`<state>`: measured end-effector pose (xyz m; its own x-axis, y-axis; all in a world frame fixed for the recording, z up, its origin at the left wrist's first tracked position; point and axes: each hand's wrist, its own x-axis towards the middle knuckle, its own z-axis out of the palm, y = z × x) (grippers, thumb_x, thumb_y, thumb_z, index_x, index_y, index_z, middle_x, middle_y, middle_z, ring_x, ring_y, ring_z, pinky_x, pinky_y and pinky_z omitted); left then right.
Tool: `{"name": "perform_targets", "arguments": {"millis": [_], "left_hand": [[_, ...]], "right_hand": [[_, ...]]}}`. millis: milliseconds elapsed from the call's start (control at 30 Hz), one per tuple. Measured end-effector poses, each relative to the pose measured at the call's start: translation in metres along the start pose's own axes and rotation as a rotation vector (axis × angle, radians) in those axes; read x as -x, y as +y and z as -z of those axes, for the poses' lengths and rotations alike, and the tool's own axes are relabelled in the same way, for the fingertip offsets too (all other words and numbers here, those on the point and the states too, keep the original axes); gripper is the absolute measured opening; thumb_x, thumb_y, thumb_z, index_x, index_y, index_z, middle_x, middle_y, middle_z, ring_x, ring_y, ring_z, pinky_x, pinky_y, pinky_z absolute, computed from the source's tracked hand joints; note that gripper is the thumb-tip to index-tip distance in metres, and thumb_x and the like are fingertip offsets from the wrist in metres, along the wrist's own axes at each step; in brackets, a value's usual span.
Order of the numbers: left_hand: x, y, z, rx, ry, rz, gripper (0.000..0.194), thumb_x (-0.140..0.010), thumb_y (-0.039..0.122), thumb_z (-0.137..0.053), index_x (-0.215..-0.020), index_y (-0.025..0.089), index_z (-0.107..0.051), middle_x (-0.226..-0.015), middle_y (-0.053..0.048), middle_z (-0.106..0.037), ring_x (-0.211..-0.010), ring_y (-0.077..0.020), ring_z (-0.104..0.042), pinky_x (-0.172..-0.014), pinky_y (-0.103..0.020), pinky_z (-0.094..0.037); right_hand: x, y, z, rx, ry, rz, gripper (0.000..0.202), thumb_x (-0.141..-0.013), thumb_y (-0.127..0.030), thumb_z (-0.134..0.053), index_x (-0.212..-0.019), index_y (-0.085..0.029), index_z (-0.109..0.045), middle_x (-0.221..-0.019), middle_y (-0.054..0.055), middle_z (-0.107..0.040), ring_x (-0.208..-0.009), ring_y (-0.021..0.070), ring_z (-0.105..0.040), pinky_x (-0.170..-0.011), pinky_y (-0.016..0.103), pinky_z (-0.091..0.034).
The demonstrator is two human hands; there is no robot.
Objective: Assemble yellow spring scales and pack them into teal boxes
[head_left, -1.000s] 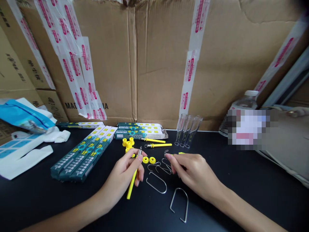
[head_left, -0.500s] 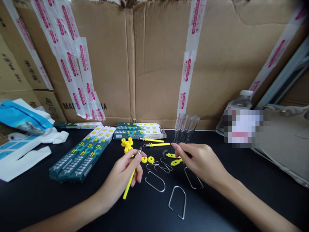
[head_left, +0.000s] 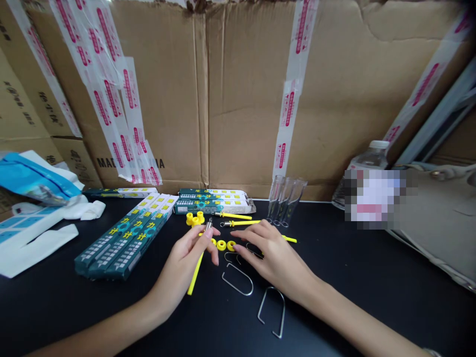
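Observation:
My left hand (head_left: 189, 255) is closed round a thin yellow rod (head_left: 195, 273) with a small metal spring-like end pointing up past the fingertips. Low over the table hovers my right hand (head_left: 262, 248), palm down, thumb and fingers apart. Its thumb tip is at a yellow ring (head_left: 231, 245); whether it touches cannot be made out. Beside that lies another yellow ring (head_left: 221, 245). Bent wire pieces, partly under the right hand, include a wire loop (head_left: 238, 280) and a nearer wire loop (head_left: 273, 310). Two similar yellow rods (head_left: 245, 222) with metal ends lie behind.
Clear plastic tubes (head_left: 286, 201) stand at the back, right of several printed boxes (head_left: 211, 202). More green boxes (head_left: 126, 238) lie left, near yellow caps (head_left: 195, 218). A bottle (head_left: 372, 156) and a grey bag (head_left: 439, 213) are at right; a large carton (head_left: 241, 99) walls the back.
My right hand has moved left from beside the clear tubes to the yellow rings, its fingers spreading. My left hand has shifted slightly up and left, still holding the yellow rod.

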<state>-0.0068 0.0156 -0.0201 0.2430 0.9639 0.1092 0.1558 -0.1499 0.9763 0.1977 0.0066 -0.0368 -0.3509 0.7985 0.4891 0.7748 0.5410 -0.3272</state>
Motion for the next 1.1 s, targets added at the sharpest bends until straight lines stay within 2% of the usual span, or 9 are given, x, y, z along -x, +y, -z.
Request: {"name": "perform_targets", "arguments": {"millis": [133,200,267,367,500,600,700,867,1100], "left_hand": [[0.001,-0.004,-0.001,0.104,-0.044,0.056,0.042,-0.088,0.055,-0.055,-0.106,0.017,-0.055,-0.065,0.002,-0.063,-0.044,-0.0074,-0.031,-0.039,-0.020,-0.020],[0.001,-0.007,-0.002,0.190,-0.073,0.075,0.047,-0.083,0.059,-0.061,-0.104,0.018,-0.052,-0.067,0.002,-0.064,-0.044,-0.0070,-0.032,-0.036,-0.017,-0.021],[0.000,-0.009,-0.001,0.267,-0.074,0.063,0.048,-0.079,0.060,-0.066,-0.100,0.019,-0.050,-0.068,0.001,-0.065,-0.046,-0.0082,-0.039,-0.033,-0.016,-0.028],[-0.002,-0.011,0.000,0.347,-0.034,-0.019,0.042,-0.080,0.053,-0.071,-0.094,0.019,-0.050,-0.071,0.000,-0.066,-0.055,-0.0114,-0.052,-0.039,-0.018,-0.043],[-0.003,-0.010,0.001,0.358,0.031,-0.139,0.030,-0.082,0.036,-0.074,-0.090,0.018,-0.051,-0.078,0.000,-0.070,-0.058,-0.0091,-0.059,-0.055,-0.021,-0.052],[0.000,-0.008,0.000,0.345,0.052,-0.162,0.029,-0.078,0.025,-0.077,-0.086,0.019,-0.049,-0.079,0.000,-0.072,-0.059,-0.0093,-0.061,-0.058,-0.021,-0.053],[0.002,-0.005,0.000,0.316,0.060,-0.154,0.028,-0.077,0.021,-0.076,-0.084,0.019,-0.049,-0.077,0.000,-0.072,-0.065,-0.0116,-0.063,-0.058,-0.022,-0.053],[0.003,-0.002,0.000,0.261,0.065,-0.128,0.025,-0.078,0.021,-0.073,-0.085,0.020,-0.049,-0.078,0.001,-0.072,-0.067,-0.0126,-0.064,-0.060,-0.024,-0.054],[0.001,-0.008,0.001,0.236,0.034,-0.114,0.023,-0.083,0.022,-0.069,-0.087,0.021,-0.047,-0.082,0.000,-0.073,-0.081,-0.0156,-0.069,-0.063,-0.023,-0.052]], "right_hand": [[-0.005,0.001,-0.013,0.026,-0.032,-0.033,0.027,-0.092,-0.029,-0.063,-0.117,-0.022,-0.071,-0.102,0.010,-0.068,-0.098,0.0284,-0.056,-0.086,0.047,-0.048],[-0.007,0.003,-0.013,-0.036,-0.019,-0.046,0.020,-0.091,-0.027,-0.065,-0.108,-0.023,-0.073,-0.101,0.009,-0.067,-0.098,0.0273,-0.057,-0.087,0.046,-0.049],[-0.007,0.005,-0.011,-0.135,0.023,-0.071,0.014,-0.089,-0.023,-0.067,-0.102,-0.020,-0.073,-0.101,0.008,-0.068,-0.099,0.0253,-0.058,-0.089,0.043,-0.049],[-0.005,0.004,-0.005,-0.247,0.067,-0.130,0.014,-0.089,-0.020,-0.065,-0.102,-0.017,-0.068,-0.094,0.005,-0.070,-0.087,0.0198,-0.064,-0.082,0.035,-0.052],[0.001,-0.009,0.002,-0.400,-0.007,-0.243,0.020,-0.087,-0.017,-0.064,-0.107,-0.019,-0.067,-0.081,0.000,-0.071,-0.069,0.0143,-0.064,-0.067,0.027,-0.052],[0.006,-0.019,0.004,-0.444,-0.059,-0.268,0.020,-0.085,-0.017,-0.064,-0.104,-0.021,-0.070,-0.076,-0.002,-0.069,-0.067,0.0138,-0.063,-0.065,0.025,-0.049],[0.009,-0.023,0.002,-0.503,-0.073,-0.284,0.016,-0.084,-0.020,-0.066,-0.098,-0.021,-0.072,-0.077,-0.002,-0.071,-0.067,0.0139,-0.062,-0.066,0.025,-0.049],[0.009,-0.020,-0.004,-0.686,-0.093,-0.356,0.023,-0.080,-0.025,-0.072,-0.103,-0.021,-0.074,-0.083,0.001,-0.074,-0.073,0.0169,-0.066,-0.069,0.028,-0.051],[0.009,-0.024,-0.001,-0.742,-0.106,-0.436,0.016,-0.081,-0.029,-0.072,-0.096,-0.023,-0.076,-0.091,0.002,-0.077,-0.082,0.0201,-0.070,-0.076,0.030,-0.052]]}}
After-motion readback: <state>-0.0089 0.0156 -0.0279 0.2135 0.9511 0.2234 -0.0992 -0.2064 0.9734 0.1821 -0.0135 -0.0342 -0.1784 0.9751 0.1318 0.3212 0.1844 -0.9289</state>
